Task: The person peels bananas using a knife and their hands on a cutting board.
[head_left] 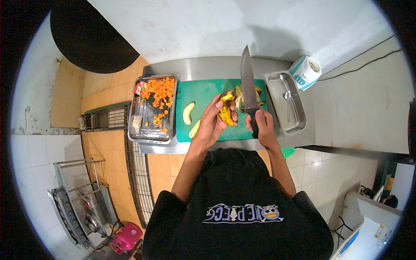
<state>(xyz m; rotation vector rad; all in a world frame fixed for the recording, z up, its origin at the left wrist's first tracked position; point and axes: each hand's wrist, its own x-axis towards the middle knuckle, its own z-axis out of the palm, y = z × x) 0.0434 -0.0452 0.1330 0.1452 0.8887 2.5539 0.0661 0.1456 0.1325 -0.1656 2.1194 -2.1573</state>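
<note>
My left hand (213, 121) is wrapped round a ripe banana (226, 113) with dark-spotted yellow skin, held above the green cutting board (212, 89). In my right hand (264, 125) is a large kitchen knife (248, 78), gripped by its black handle with the blade pointing up and away from me. Behind the blade, banana peels (239, 97) lie in a pile on the board. A peeled banana (188, 113) rests at the board's left side. Another peeled banana (195, 129) lies close to my left wrist, partly hidden by it.
Left of the board stands a metal tray (149, 138) with sliced carrots (161, 90), a red-and-white packet (140, 88) and a small bag (137, 123). At right, a metal tray (298, 123) holds a spoon (288, 105). A white-and-teal appliance (306, 72) stands behind it, against the wall.
</note>
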